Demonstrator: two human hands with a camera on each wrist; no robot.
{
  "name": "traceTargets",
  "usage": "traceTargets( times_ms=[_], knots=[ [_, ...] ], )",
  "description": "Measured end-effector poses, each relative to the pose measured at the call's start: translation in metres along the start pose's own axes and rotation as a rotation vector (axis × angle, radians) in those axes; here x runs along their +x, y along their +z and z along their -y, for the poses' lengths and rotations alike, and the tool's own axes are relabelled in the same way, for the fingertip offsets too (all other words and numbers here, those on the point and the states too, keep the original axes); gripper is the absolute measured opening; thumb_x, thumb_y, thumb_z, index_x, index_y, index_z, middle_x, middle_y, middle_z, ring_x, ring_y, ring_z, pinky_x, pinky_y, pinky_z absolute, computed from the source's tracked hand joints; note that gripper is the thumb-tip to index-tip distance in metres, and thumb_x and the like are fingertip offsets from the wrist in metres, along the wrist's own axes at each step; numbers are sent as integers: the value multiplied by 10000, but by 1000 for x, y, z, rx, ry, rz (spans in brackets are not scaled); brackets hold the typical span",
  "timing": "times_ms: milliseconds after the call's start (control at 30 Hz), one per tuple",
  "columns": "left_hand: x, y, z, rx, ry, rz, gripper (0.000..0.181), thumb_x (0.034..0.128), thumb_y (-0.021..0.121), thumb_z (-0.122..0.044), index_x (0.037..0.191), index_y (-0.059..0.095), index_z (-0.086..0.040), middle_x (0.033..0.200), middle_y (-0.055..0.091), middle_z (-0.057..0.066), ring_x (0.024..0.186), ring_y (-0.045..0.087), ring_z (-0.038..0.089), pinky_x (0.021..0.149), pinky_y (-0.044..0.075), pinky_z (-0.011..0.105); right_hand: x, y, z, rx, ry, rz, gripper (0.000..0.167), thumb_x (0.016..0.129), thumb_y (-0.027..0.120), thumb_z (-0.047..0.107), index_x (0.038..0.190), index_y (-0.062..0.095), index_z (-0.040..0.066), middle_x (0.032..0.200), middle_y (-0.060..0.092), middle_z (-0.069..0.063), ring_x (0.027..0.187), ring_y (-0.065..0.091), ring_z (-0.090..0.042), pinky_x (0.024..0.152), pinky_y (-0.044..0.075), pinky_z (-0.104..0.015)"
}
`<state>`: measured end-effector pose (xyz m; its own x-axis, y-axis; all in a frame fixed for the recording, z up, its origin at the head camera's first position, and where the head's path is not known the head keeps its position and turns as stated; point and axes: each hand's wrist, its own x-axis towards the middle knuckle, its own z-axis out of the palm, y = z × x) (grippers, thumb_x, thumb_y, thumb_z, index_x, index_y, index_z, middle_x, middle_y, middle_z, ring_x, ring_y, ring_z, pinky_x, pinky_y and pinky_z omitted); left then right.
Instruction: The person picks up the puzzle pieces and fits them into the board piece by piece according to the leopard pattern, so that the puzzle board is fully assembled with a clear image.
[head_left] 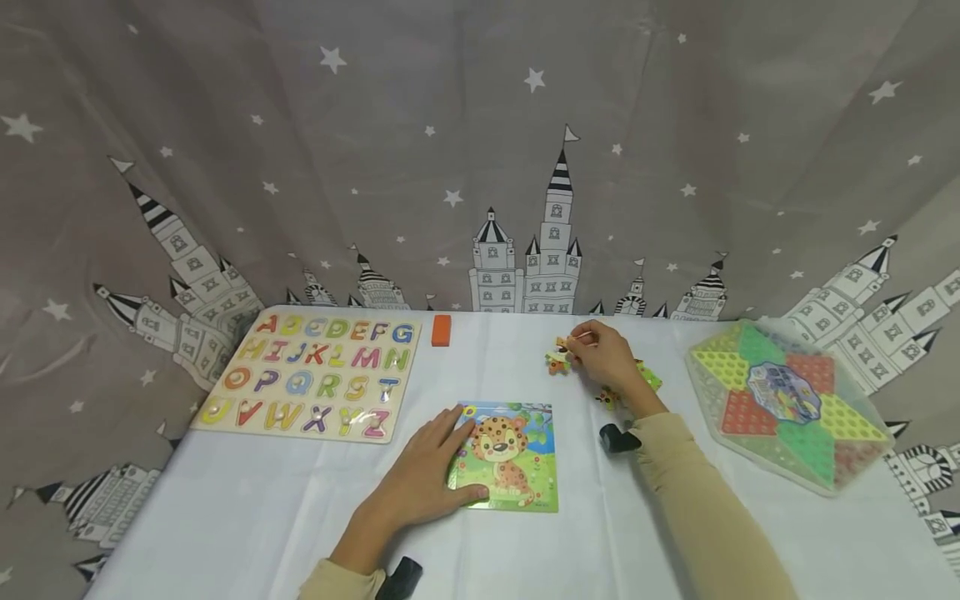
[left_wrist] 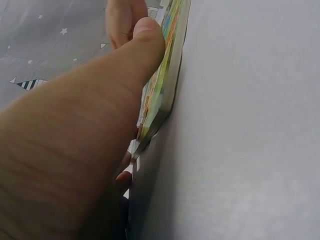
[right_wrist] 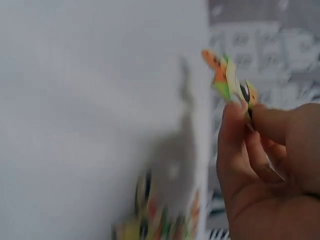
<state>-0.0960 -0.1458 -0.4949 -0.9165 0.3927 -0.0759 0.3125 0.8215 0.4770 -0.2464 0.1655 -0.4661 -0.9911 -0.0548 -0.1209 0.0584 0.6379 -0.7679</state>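
My left hand (head_left: 422,475) rests along the left side of a square leopard picture puzzle (head_left: 517,475), its thumb lying over the lower left part of the board. In the left wrist view the thumb (left_wrist: 147,37) lies against the edge of the board. Beyond the board to the right, my right hand (head_left: 607,358) pinches a small orange, green and cream puzzle piece (right_wrist: 227,80) between thumb and fingertips, lifted off the white cloth. Near the right wrist lie loose puzzle pieces (head_left: 609,398), partly covered by that hand and blurred in the right wrist view.
A wooden alphabet board (head_left: 318,379) with knobbed letters lies at the left. Behind the puzzle is an orange block (head_left: 441,330). A hexagonal Chinese checkers box (head_left: 787,408) lies at the right. A grey curtain (head_left: 450,108) printed with castles hangs at the table's back edge.
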Motion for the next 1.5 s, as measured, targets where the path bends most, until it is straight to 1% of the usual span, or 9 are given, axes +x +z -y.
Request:
traceTargets(
  times_ms=[133,267,400,500,667,833,1133,1400,1500],
  knots=[
    [-1,2,-1,4,-6,11,996,818,679,-728,1605,347,-215,1716,207,43,1583,202,329,1281,214,543,-32,20,17,108,-73,181,217,1010,649,230,1169,655,83,1021,718,-99,802,725,-175,682,555,-284],
    [0,1,-2,16,9,9,997,825,672,-727,1606,343,-201,1716,207,54,1581,204,334,1281,220,540,-64,46,29,42,-157,316,121,994,644,147,1086,681,77,857,702,-17,698,667,-98,654,544,-260],
    [2,0,-3,24,13,0,995,828,677,-719,1605,345,-192,1716,207,54,1581,206,333,1281,226,533,-82,63,35,-69,-217,277,60,969,662,116,1013,694,90,757,675,45,637,609,-66,646,505,-239],
    [1,0,-2,25,4,2,999,827,680,-716,1603,348,-183,1717,203,58,1580,208,336,1283,222,530,-88,69,38,-114,-232,241,72,960,696,146,1009,699,93,791,661,50,684,590,-69,670,496,-232],
    [-3,0,-3,30,8,-1,1003,828,687,-706,1594,363,-145,1715,208,71,1581,198,345,1280,219,543,-99,66,39,-202,-279,302,333,890,804,248,1156,693,82,1009,643,7,884,564,-117,816,521,-319],
    [-2,2,-3,50,53,-2,1015,856,666,-688,1601,326,-89,1712,221,61,1588,189,324,1284,199,551,-110,68,40,-292,-352,353,555,834,856,299,1293,658,57,1141,614,-39,992,558,-161,910,523,-397],
    [2,2,-4,36,72,14,1011,873,651,-675,1612,293,-85,1710,223,57,1586,200,317,1291,180,550,-115,73,45,-350,-373,321,456,860,834,274,1244,675,84,1109,623,-18,962,541,-148,865,504,-363],
    [3,0,-5,31,64,20,960,879,644,-673,1616,310,-156,1716,208,50,1591,179,321,1294,156,561,-113,70,44,-357,-422,348,374,909,781,195,1249,674,78,1216,655,-56,1216,599,-271,1074,496,-455],
    [2,0,-4,24,66,23,931,884,638,-676,1613,323,-190,1717,203,50,1592,173,329,1293,149,571,-113,69,45,-354,-431,356,373,910,779,188,1249,674,74,1223,657,-55,1228,598,-277,1084,490,-461]
  ],
)
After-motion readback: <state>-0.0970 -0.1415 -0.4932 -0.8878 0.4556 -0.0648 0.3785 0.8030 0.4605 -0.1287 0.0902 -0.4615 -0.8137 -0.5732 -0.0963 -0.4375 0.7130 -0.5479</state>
